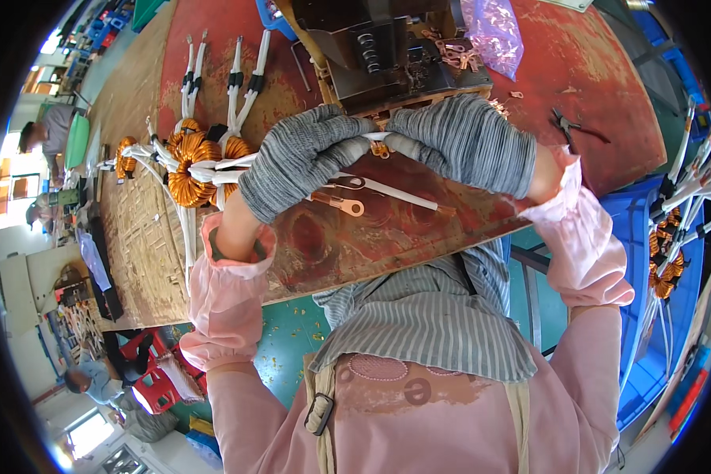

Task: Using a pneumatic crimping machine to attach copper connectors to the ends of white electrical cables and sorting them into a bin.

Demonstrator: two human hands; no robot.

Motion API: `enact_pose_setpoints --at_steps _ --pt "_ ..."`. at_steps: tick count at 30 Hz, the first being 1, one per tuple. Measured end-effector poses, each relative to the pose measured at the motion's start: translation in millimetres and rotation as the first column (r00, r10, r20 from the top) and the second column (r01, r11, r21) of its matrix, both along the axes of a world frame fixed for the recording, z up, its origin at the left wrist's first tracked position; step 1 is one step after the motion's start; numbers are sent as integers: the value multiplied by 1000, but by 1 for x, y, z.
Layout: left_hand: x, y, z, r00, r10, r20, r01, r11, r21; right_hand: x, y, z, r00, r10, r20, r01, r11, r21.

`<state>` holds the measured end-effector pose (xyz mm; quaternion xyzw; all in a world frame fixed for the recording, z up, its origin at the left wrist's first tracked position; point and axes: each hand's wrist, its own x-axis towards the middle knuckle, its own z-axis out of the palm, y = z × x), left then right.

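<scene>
Both my hands wear grey striped knit gloves and meet in front of a dark metal press (383, 59). My left hand (304, 154) is closed around a white-sleeved cable (377, 136), whose tip shows between the gloves. From the other side my right hand (466, 146) pinches at that end, where a small copper cable lug (381, 149) shows below the fingers; the exact grip is partly hidden. The white leads run left to copper-wound ring coils (189, 166) on the table. Under my left wrist lie another copper lug (347, 205) and a white-sleeved lead (403, 194).
Several loose copper lugs (454, 54) lie on the press beside a pinkish plastic bag (495, 35). Pliers (578, 130) rest on the worn red table (608, 71), right of my hand. A hex key (301, 68) lies left of the press. A blue crate (636, 237) with more coils stands right.
</scene>
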<state>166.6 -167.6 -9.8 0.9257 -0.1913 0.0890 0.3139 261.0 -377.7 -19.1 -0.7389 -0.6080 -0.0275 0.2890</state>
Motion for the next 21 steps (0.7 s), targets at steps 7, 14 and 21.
enact_pose_setpoints --at_steps 7,14,21 --pt "-3 -2 -9 995 -4 99 -1 999 49 -16 -16 2 624 -168 -764 180 981 -69" --pt "-8 -8 3 992 32 124 -40 997 60 0 -33 -40 775 -122 -620 235 967 103" --pt "4 -40 10 965 -108 239 38 959 279 5 5 -75 960 -271 -68 233 912 -337"
